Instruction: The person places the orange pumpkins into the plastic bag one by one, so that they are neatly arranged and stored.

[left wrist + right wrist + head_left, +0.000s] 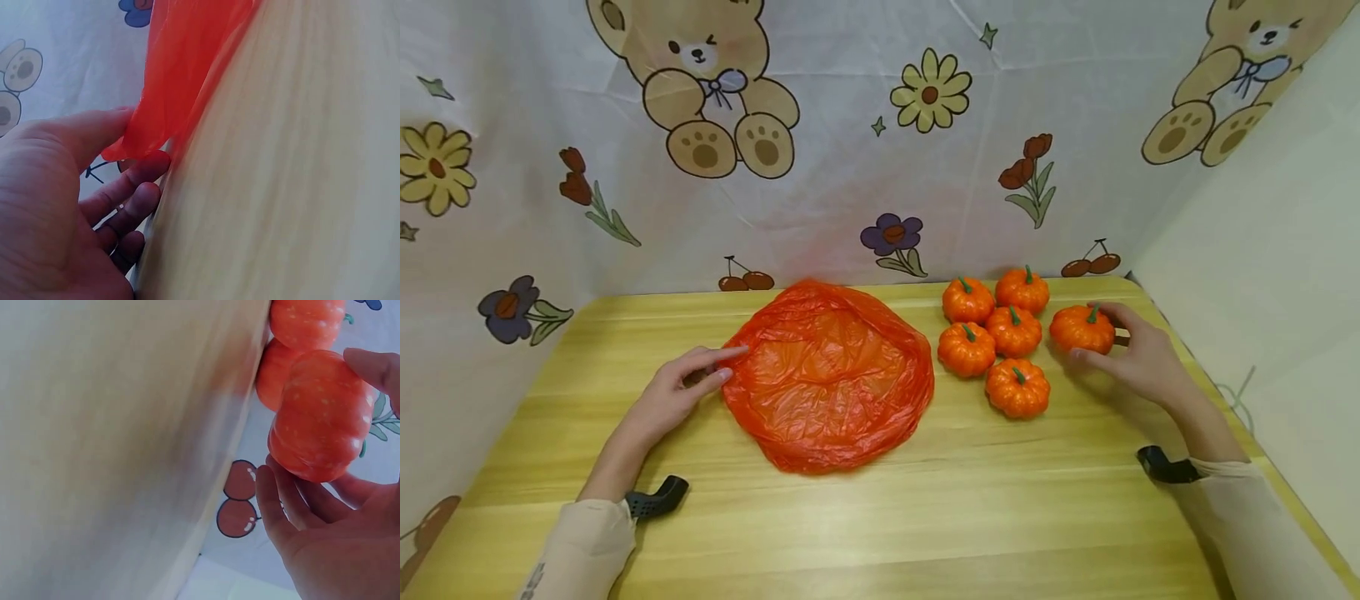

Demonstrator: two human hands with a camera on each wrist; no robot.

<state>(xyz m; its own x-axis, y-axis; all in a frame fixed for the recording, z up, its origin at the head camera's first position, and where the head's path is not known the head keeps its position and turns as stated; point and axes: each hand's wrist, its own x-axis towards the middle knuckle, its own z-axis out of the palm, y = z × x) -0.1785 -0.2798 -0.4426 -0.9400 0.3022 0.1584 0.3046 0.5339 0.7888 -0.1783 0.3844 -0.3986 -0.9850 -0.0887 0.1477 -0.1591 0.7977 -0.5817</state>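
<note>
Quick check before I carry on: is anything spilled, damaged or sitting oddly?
Nothing stands out. The five grouped pumpkins sit stem up, and the held pumpkin in the right hand looks undamaged. The red-orange bag is wrinkled, but no tear or spill shows.

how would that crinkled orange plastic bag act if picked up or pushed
The crinkled, translucent orange plastic bag would probably be floppy, as its film is creased all over. It is likely very light, since the film looks thin and see-through. Pushed, it may crumple rather than slide, given its loosely bunched rim.
</note>
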